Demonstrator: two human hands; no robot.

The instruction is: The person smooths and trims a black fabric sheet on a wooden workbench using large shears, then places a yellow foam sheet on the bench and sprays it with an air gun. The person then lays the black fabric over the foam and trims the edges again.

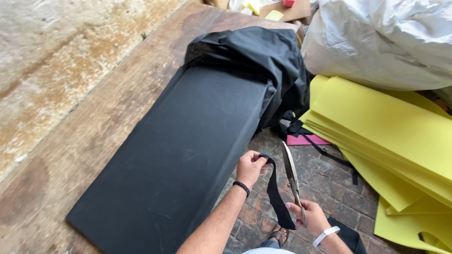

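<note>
Two bare hands work at the lower middle of the head view, over a brick-paved floor [325, 174]. Left hand [248, 168], wearing a dark beaded wristband, is closed with fingers and thumb pinched on the upper end of a black fabric strip [274, 193]. From that pinch the strip's long axis runs downward and slightly to the right, its lower end hanging beside the right hand [308, 217], which wears a white wristband. Right hand is closed around the handles of a pair of metal scissors [291, 174]. The scissors' long axis is near vertical in the frame: handles low, in the hand; blades pointing up and slightly left, away from the person. The blades lie just beside the strip, to its right; whether they touch it, or whether they are parted, cannot be told.

Left of the hands, a large flat black sheet [188, 146] lies on a worn wooden surface [84, 136], its long axis running from lower left to upper right. Bunched black cloth [254, 51] is heaped over its far end. To the right, a stack of yellow foam sheets [391, 136] rests on the floor, with a pink piece [303, 139] showing at its near edge and a thin black strap [329, 153] trailing across the bricks. A bulky white sack [386, 37] sits behind the yellow stack.
</note>
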